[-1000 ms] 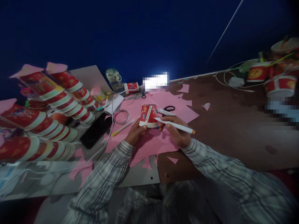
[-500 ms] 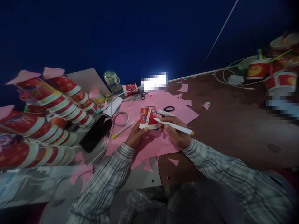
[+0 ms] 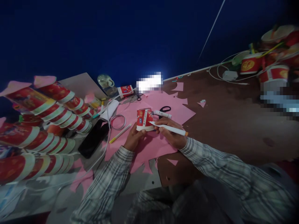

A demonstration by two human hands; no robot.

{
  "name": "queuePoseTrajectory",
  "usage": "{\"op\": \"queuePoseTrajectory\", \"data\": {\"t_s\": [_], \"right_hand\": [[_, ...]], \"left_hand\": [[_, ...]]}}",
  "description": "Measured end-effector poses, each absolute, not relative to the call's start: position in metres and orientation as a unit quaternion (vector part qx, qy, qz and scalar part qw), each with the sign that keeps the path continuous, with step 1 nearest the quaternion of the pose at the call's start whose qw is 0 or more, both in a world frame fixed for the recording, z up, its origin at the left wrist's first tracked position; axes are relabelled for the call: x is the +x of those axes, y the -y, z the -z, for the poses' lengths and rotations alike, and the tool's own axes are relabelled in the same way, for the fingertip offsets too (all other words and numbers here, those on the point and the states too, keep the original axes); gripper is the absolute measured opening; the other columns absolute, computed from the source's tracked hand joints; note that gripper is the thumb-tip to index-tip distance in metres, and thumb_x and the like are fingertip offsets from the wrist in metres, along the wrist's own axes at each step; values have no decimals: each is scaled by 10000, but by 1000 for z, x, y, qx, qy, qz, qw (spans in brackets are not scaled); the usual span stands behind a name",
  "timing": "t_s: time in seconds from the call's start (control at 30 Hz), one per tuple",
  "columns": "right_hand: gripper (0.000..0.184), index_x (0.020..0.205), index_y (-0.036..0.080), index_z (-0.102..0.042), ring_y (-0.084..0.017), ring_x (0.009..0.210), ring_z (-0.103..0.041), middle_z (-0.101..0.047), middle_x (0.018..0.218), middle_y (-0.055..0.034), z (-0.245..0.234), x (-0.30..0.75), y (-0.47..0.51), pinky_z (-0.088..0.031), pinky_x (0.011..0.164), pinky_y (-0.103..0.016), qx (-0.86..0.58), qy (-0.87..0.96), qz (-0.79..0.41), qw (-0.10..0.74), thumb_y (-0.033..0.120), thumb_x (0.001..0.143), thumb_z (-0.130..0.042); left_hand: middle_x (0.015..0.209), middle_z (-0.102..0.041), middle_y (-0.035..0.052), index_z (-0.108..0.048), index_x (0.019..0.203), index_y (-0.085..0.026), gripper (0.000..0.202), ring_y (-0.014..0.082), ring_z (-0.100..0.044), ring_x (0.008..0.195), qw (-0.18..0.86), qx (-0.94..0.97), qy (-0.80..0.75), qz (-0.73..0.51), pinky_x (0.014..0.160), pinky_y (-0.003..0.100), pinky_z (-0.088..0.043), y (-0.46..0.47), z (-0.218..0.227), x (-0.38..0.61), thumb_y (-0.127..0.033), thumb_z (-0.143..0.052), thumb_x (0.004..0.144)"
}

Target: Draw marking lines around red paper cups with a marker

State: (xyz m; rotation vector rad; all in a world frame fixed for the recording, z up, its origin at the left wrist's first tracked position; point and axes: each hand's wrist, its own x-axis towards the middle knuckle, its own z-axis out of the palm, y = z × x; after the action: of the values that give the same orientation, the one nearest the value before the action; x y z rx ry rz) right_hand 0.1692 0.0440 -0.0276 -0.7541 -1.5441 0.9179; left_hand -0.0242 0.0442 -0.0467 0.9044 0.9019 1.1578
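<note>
My left hand [image 3: 135,137] is closed on a red and white paper cup [image 3: 144,119], thumb along its white rim, which faces down toward me. Between the fingers of my right hand [image 3: 171,132] sits a white marker [image 3: 171,128] with an orange end. Its tip is at the cup's right side; whether it touches I cannot tell. Beneath both hands lies pink paper [image 3: 154,146] with cut edges. Just beyond the right hand are a white capped pen [image 3: 163,114] and black-handled scissors [image 3: 165,109]. A yellow-tipped marker [image 3: 120,133] lies left of the cup.
Stacked red cups with pink cone tops [image 3: 58,112] crowd the left side. A black phone [image 3: 93,140], a cable [image 3: 107,124] and a roll of tape [image 3: 118,122] lie nearer. A clear bottle [image 3: 107,84] stands behind. More red cups [image 3: 251,64] fill the far right.
The whole view has shifted slightly, so most things sit a little further left. Both hands keep their hold on the cup and marker, and the cup's pose looks nearly the same.
</note>
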Motion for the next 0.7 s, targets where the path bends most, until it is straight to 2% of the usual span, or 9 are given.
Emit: {"op": "queuePoseTrajectory", "data": {"t_s": [0.07,0.27,0.33,0.47,0.57,0.7], "right_hand": [[238,1054,215,-686,-180,733,-703,-733,923,-78,29,170,-44,-618,704,-378,-316,656,-383,568,396,975,-554],[221,1044,215,-691,-198,786,-711,-736,903,-75,28,173,-44,-608,707,-379,-315,669,-361,568,371,971,-552],[220,1025,217,-698,-213,829,-715,-743,893,-78,28,173,-43,-604,735,-392,-313,676,-347,569,373,967,-554],[212,1004,218,-708,-209,806,-708,-745,899,-80,29,173,-43,-592,740,-399,-309,675,-354,570,360,966,-555],[232,997,208,-709,-196,765,-701,-732,889,-77,30,173,-43,-595,699,-379,-308,664,-373,570,386,962,-565],[250,1026,193,-685,-155,660,-677,-708,850,-57,29,173,-42,-592,614,-330,-309,623,-421,583,411,960,-581]], "left_hand": [[747,-661,8,-676,1077,-186,466,169,-636,765,652,400,-389,-514,773,302,-516,-45,48,-24,-415,-851,710],[645,-586,-29,-683,1041,-188,412,132,-569,624,641,406,-394,-519,688,285,-511,-45,51,-23,-403,-836,724],[720,-641,-7,-684,1071,-189,425,141,-596,668,644,405,-393,-517,733,301,-528,-44,50,-23,-400,-829,731],[955,-727,50,-692,1063,-185,412,190,-669,885,659,390,-366,-529,861,320,-542,-43,47,-21,-388,-832,733],[952,-733,50,-699,999,-171,374,217,-681,976,673,379,-349,-530,940,351,-540,-42,44,-20,-381,-844,725],[888,-724,29,-699,976,-176,395,186,-688,922,675,366,-350,-537,946,349,-551,-42,45,-21,-391,-870,691]]}}
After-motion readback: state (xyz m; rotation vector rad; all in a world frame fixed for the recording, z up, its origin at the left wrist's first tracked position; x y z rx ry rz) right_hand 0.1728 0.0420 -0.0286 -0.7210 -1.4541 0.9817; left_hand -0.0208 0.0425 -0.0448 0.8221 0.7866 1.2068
